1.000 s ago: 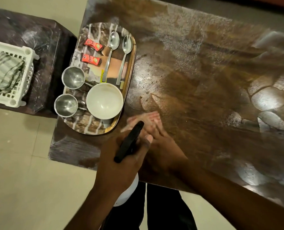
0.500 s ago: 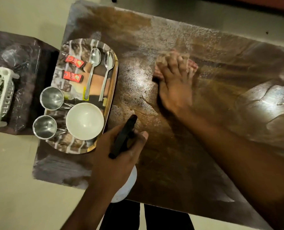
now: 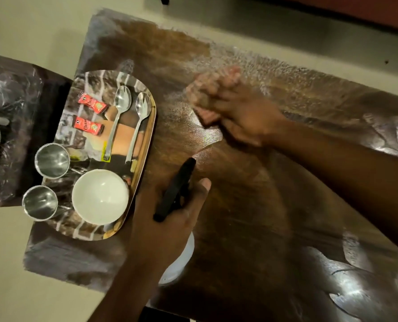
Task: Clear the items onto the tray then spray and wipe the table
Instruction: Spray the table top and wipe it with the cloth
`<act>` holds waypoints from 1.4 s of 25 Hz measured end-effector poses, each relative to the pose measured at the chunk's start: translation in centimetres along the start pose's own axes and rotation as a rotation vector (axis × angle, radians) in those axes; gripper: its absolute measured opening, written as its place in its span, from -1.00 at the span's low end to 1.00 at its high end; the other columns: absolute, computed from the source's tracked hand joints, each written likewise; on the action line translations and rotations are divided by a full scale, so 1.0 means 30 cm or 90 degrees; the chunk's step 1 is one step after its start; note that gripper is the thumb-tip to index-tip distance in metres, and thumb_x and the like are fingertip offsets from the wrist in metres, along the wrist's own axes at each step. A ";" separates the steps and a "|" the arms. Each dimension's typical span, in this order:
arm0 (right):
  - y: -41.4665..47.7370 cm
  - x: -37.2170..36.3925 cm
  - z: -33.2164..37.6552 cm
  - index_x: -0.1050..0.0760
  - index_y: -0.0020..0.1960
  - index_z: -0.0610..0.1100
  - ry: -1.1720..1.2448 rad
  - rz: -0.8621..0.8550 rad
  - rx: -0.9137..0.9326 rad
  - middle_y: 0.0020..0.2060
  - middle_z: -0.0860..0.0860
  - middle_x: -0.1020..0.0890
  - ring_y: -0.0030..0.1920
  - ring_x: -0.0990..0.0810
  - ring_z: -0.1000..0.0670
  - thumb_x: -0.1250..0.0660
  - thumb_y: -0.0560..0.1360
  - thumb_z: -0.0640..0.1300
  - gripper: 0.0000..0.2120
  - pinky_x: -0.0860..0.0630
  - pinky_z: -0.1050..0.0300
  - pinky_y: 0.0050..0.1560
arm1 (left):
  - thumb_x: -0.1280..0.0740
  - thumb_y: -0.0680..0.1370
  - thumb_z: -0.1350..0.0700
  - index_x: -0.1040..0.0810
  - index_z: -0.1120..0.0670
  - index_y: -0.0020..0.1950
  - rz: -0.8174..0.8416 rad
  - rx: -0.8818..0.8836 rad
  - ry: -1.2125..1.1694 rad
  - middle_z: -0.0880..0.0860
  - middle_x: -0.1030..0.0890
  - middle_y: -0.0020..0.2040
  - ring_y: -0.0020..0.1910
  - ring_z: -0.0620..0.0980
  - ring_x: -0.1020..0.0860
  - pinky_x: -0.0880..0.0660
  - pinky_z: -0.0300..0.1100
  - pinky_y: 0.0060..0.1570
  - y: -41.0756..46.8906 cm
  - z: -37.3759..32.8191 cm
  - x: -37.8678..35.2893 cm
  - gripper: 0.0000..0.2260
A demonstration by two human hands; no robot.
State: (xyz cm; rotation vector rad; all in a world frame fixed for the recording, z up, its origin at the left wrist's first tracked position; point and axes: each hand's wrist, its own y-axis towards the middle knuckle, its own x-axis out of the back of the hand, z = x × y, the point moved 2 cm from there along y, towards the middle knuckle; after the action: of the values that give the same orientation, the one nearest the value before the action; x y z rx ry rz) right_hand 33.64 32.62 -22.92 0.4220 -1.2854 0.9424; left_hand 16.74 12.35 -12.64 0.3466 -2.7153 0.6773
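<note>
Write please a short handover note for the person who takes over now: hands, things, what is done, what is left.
Left hand grips the spray bottle at the near edge of the table.
Right hand presses a pinkish cloth on the wet table, beside the tray.
Done: white bowl, steel cups, spoons and red sachets on tray; table sprayed.
Left: finish wiping.

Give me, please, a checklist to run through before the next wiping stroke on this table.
1. Items off table: ok, bowl, cups, spoons, sachets lie on tray.
2. Cloth under right hand: ok.
3. Spray bottle gripped by left hand: ok.
4. Far edge of table wiped: not ok, droplets show.
5. Near right corner dry: cannot tell, glare.
</note>
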 end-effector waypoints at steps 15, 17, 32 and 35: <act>-0.226 0.016 -0.235 -0.24 0.69 0.09 0.109 -0.162 -0.377 0.73 0.00 -0.14 0.73 -0.03 -0.22 -0.12 0.65 -0.05 -0.40 0.10 -0.33 0.71 | -0.52 0.58 0.06 -0.62 0.03 -0.14 0.049 -0.085 0.008 0.22 -0.58 -0.35 -0.56 -0.01 -0.44 -0.46 0.02 -0.44 0.125 -0.115 -0.083 -0.85; -0.287 -0.031 -0.156 -0.24 0.70 0.04 0.084 -0.173 -0.449 0.73 -0.03 -0.11 0.73 0.01 -0.27 -0.19 0.65 -0.10 -0.39 0.15 -0.32 0.70 | -0.54 0.58 0.01 -0.65 -0.02 -0.13 0.067 -0.070 0.006 0.16 -0.64 -0.29 -0.54 -0.05 -0.47 -0.52 0.08 -0.42 0.110 -0.110 -0.109 -0.86; -0.616 -0.044 -0.465 -0.20 0.70 0.13 0.146 -0.266 -0.566 0.73 -0.01 -0.14 0.74 0.00 -0.22 -0.05 0.68 0.03 -0.42 0.02 -0.40 0.67 | -0.49 0.61 -0.03 -0.64 0.15 -0.13 0.174 -0.083 0.048 0.07 -0.47 -0.50 -0.57 -0.13 -0.42 -0.44 -0.11 -0.43 0.038 -0.136 -0.271 -0.73; -0.478 -0.060 -0.263 -0.24 0.69 0.10 0.164 -0.267 -0.620 0.73 -0.01 -0.15 0.73 -0.01 -0.23 -0.09 0.65 -0.01 -0.40 0.01 -0.36 0.69 | -0.45 0.64 0.03 -0.62 0.21 -0.17 0.171 -0.077 0.040 0.15 -0.48 -0.49 -0.58 -0.01 -0.45 -0.44 -0.05 -0.45 0.039 -0.140 -0.267 -0.71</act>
State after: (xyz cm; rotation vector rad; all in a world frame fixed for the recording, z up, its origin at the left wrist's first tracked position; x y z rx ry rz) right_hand 49.81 29.51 -23.55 -0.1943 -1.1983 -0.0399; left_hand 24.78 16.66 -12.52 -0.0682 -2.7519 0.5773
